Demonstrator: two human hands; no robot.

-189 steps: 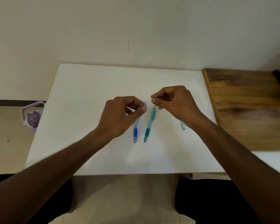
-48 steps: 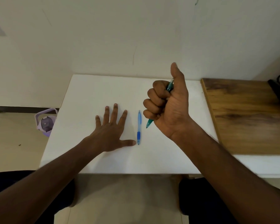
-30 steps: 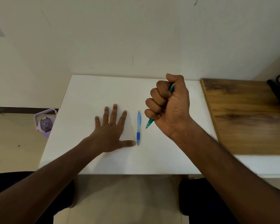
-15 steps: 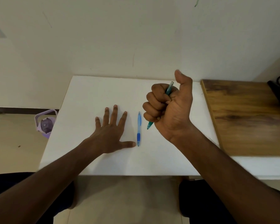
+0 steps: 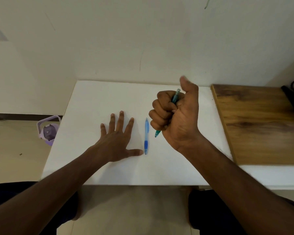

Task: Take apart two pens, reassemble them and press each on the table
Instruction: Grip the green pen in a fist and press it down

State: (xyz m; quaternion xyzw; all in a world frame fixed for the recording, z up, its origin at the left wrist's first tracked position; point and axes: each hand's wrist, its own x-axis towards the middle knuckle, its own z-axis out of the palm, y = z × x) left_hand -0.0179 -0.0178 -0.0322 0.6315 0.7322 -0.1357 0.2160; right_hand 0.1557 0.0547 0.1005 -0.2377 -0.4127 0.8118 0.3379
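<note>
Dark-clad knees at the bottom edge, either side of pale floor tile.

Tabletop (image 5: 95, 102): white, rectangular, set against a plain wall.

Left hand (image 5: 116, 141): palm down, flat on the tabletop left of centre. Fingers (image 5: 121, 118) spread apart and holding nothing. Thumb stretched to the right, its tip just beside the near end of the blue pen; contact not determinable.

Blue pen (image 5: 146, 135): lying on the tabletop between the two hands, lengthwise near to far. Darker blue grip at the near end, paler translucent barrel beyond. Whole, as far as can be seen.

Right hand (image 5: 175, 116): raised fist right of centre, fingers curled together and clamped on the teal pen. Thumb lifted straight up, clear of the pen's top end.

Teal pen (image 5: 174, 97): gripped in the fist, tilted. Tip emerging below the little finger, pointing down toward the tabletop just beside the blue pen; whether touching the surface not determinable. Upper end standing out above the index finger.

Wooden board (image 5: 258, 122): brown, grained, on the right, abutting the white surface.

Lilac container (image 5: 47, 131): on the floor to the left, below the tabletop edge.

Dark object, far right edge, unidentifiable.
</note>
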